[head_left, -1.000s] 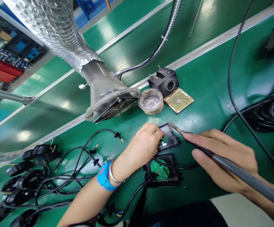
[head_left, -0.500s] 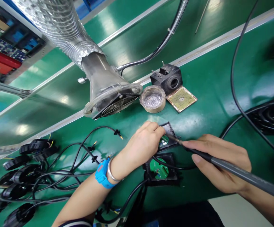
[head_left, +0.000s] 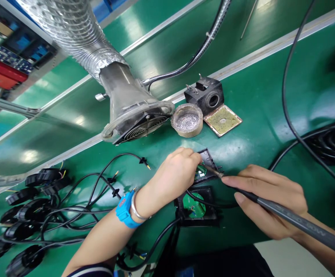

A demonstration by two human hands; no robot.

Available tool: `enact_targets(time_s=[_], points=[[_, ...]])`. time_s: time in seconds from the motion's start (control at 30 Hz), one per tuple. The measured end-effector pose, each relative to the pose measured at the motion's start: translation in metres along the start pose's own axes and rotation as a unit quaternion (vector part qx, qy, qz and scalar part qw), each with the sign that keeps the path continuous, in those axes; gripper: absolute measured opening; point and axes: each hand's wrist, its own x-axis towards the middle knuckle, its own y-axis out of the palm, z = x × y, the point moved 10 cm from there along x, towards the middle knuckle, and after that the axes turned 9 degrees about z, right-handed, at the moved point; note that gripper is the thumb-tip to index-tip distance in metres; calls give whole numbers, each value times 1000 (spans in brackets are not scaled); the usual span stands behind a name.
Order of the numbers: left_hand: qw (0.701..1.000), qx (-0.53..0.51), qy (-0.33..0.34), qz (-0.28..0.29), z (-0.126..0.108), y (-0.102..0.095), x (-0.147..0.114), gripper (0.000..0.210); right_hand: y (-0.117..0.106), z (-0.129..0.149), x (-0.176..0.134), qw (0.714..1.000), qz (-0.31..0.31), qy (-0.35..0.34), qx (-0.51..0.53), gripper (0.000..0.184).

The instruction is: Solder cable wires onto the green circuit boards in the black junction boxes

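Note:
My right hand point(head_left: 271, 202) is closed around a soldering iron point(head_left: 294, 221), its tip pointing left at a green circuit board point(head_left: 201, 172). That board lies in a black plastic housing point(head_left: 208, 157). Over the board's left side is my left hand point(head_left: 181, 165), fingers bent and pressed together; whatever they pinch is hidden behind the hand. Just below, a second black housing point(head_left: 212, 221) holds a round green circuit board point(head_left: 195, 206), with a black cable crossing it. A blue watch point(head_left: 124, 211) and a silver bangle sit on my left wrist.
A fume extractor hood point(head_left: 135, 111) hangs above my left hand. Behind the work stand a round tub of solder bits point(head_left: 187, 120), an iron holder point(head_left: 206, 94) and a yellow sponge tray point(head_left: 223, 120). Black cabled parts point(head_left: 25, 227) crowd the left; coiled cable point(head_left: 333, 140) lies right.
Both hands stay nearly in place, the iron's tip still at the board. The iron's handle has tilted slightly downward at its rear end.

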Motion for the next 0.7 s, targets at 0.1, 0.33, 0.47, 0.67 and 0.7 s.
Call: enact_targets(time_s=[0.1,0.33,0.47,0.67,0.7], points=[[1000,-5,0,-7,0,-1,0,18,0,2,1,1000,0,-7,-8,34],[1000,-6,-4,-15,0,-2,-1,18,5,5,1,999,17,-20,-25,32],[1000,-10,-5,-24,1,-1,-1,18,5,11,0,998,18,-42,-43,30],[999,-4,-6,-35,2,0,-1,17,-11,8,-3,999,-27,-9,-26,34],[999,-2,-5,-36,2,0,-2,17,-14,7,-3,999,-36,-3,-21,36]])
